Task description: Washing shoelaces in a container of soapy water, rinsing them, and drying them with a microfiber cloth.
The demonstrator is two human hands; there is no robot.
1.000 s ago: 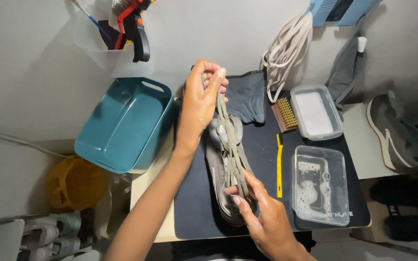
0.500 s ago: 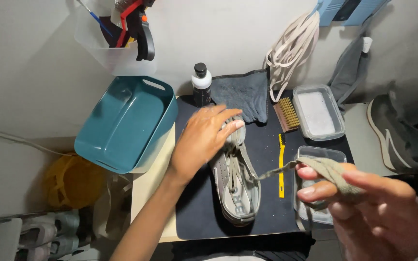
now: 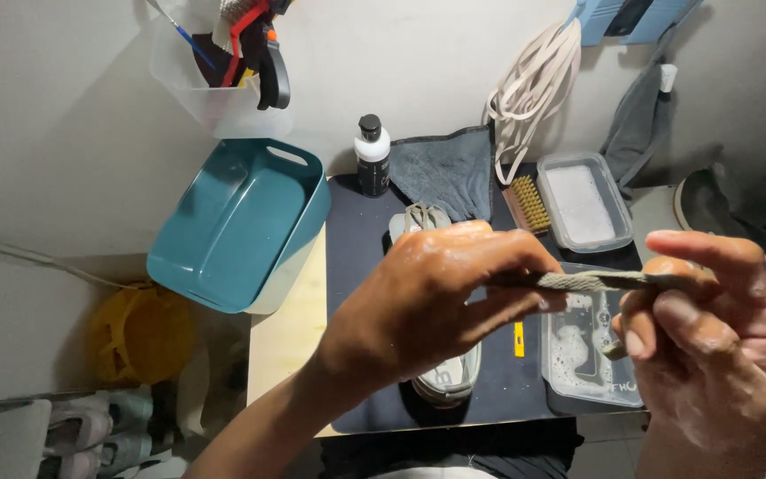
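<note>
Grip of both hands, left (image 3: 436,302) and right (image 3: 720,341), is pinched shut on a grey shoelace (image 3: 591,281) stretched taut between them above the bench (image 3: 290,328), the lace evidently out of the grey sneaker (image 3: 443,377) lying below, soapy tray (image 3: 591,355) alongside.

There are two hands, the left hand (image 3: 436,302) and the right hand (image 3: 720,346), with one grey shoelace (image 3: 591,281) between them. On the bench (image 3: 290,328) lies one dark mat (image 3: 356,293) with one grey shoe (image 3: 445,381), one black bottle (image 3: 371,157), one grey cloth (image 3: 445,173), one brush (image 3: 527,203) and two clear plastic boxes (image 3: 582,202) (image 3: 582,372). One teal basin (image 3: 239,226) stands at the side.
</note>
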